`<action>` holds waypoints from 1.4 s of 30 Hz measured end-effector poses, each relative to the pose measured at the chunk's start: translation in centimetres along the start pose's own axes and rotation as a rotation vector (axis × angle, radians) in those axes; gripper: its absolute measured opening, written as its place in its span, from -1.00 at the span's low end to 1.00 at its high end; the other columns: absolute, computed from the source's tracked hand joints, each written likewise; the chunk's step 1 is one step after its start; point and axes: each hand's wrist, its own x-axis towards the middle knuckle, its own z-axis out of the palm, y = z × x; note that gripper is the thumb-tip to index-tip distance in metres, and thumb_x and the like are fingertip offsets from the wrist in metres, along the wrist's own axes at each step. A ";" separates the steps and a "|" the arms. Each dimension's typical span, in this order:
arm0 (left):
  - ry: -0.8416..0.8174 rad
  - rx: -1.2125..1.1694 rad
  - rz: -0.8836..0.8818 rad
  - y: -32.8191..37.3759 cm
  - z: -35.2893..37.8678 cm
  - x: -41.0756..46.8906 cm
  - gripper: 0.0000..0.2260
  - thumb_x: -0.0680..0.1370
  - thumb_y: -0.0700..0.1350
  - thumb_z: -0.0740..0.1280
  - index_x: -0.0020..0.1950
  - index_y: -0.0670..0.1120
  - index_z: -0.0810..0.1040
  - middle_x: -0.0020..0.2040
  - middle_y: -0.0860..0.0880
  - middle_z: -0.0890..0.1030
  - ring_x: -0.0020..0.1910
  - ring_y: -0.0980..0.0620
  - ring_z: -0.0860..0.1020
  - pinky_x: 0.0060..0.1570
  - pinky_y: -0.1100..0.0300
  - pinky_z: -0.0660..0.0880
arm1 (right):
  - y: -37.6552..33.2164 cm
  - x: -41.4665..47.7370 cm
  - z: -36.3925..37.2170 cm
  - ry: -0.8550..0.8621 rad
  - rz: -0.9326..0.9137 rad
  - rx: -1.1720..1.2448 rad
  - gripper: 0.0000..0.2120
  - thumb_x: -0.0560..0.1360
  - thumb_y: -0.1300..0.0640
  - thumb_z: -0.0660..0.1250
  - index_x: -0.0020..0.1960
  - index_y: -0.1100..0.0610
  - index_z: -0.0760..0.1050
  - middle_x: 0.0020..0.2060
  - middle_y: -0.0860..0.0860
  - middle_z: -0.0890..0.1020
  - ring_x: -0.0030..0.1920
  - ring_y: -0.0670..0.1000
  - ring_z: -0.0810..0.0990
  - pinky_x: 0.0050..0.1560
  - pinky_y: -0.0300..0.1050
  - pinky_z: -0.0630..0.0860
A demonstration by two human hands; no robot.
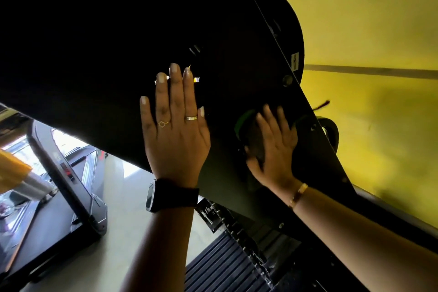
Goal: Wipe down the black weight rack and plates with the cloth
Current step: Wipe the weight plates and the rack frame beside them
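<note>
Two hands lie flat on the black rack point(118, 31), its wide panel filling the view, its right edge slanting from 12 o'clock down toward 5. The left hand point(175, 135) is spread, fingers straight toward 12, holding nothing. At its 3 o'clock the right hand point(272, 149) presses a dark, green-edged cloth point(251, 133) to the panel, fingers straight toward 11. Past that edge a round plate point(286, 21) shows against the yellow wall point(367, 19); bare panel lies above both hands.

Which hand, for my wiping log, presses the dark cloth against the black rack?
The right hand, wearing the gold bracelet, covers it; the ringed left hand lies flat alone.
</note>
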 end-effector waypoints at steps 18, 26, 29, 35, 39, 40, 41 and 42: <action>-0.015 0.010 -0.011 0.2 -0.3 -0.1 -0.52 0.68 0.00 0.04 0.58 -0.14 0.11 0.54 -0.15 0.23 0.51 -0.09 0.10 0.49 0.01 -0.13 | -2.3 10.6 -2.0 0.177 -0.099 -0.010 -0.41 0.48 -0.07 0.28 0.44 0.05 0.22 0.44 0.10 0.36 0.48 0.18 0.21 0.38 0.22 0.20; -0.002 0.023 -0.013 0.2 -0.1 0.1 -0.52 0.69 0.01 0.05 0.57 -0.15 0.12 0.53 -0.15 0.23 0.50 -0.11 0.11 0.50 0.02 -0.14 | 3.4 -3.2 -0.4 0.065 0.402 0.098 -0.41 0.48 -0.05 0.18 0.47 0.08 0.19 0.45 0.13 0.33 0.48 0.16 0.20 0.41 0.30 0.16; -0.005 0.024 -0.016 0.2 -0.1 0.1 -0.52 0.69 0.01 0.04 0.58 -0.15 0.11 0.53 -0.15 0.21 0.50 -0.11 0.11 0.50 0.01 -0.13 | 2.8 -1.9 -0.4 0.178 0.581 0.096 -0.43 0.51 -0.05 0.14 0.44 0.21 0.30 0.37 0.19 0.41 0.41 0.19 0.32 0.39 0.13 0.20; -0.008 0.023 -0.025 0.2 -0.3 0.1 -0.53 0.69 0.00 0.04 0.56 -0.15 0.15 0.52 -0.17 0.27 0.50 -0.11 0.12 0.50 0.02 -0.15 | 0.2 8.4 -1.7 0.351 0.574 0.190 -0.42 0.43 -0.01 0.08 0.37 0.24 0.39 0.27 0.16 0.50 0.33 0.17 0.42 0.33 0.05 0.26; -0.002 0.041 -0.018 0.4 -0.3 -0.1 -0.54 0.69 0.00 0.03 0.56 -0.15 0.18 0.51 -0.16 0.29 0.49 -0.12 0.13 0.49 0.00 -0.07 | 1.3 8.2 -1.7 0.353 0.454 0.189 -0.44 0.45 0.01 0.17 0.41 0.22 0.36 0.30 0.13 0.49 0.34 0.11 0.39 0.29 -0.06 0.21; 0.002 0.057 -0.008 0.5 -0.3 -0.1 -0.54 0.69 -0.01 0.04 0.55 -0.15 0.18 0.51 -0.16 0.30 0.48 -0.12 0.14 0.48 -0.02 -0.02 | 1.9 7.3 -1.5 0.346 0.435 0.192 -0.44 0.46 0.02 0.19 0.42 0.22 0.35 0.31 0.13 0.47 0.35 0.07 0.37 0.32 -0.08 0.20; 0.003 0.071 -0.002 0.4 -0.3 -0.1 -0.55 0.69 -0.01 0.04 0.55 -0.15 0.19 0.50 -0.16 0.31 0.48 -0.12 0.15 0.47 -0.03 0.01 | 2.5 6.2 -1.2 0.338 0.442 0.190 -0.44 0.48 0.03 0.19 0.42 0.22 0.34 0.33 0.13 0.46 0.36 0.05 0.36 0.34 -0.09 0.20; 0.005 0.078 0.000 0.4 -0.3 -0.1 -0.55 0.68 0.00 0.05 0.55 -0.15 0.20 0.50 -0.15 0.32 0.47 -0.12 0.16 0.46 -0.03 0.03 | 3.0 5.0 -0.9 0.337 0.492 0.188 -0.44 0.48 0.02 0.19 0.43 0.22 0.33 0.34 0.13 0.46 0.38 0.06 0.35 0.37 -0.08 0.21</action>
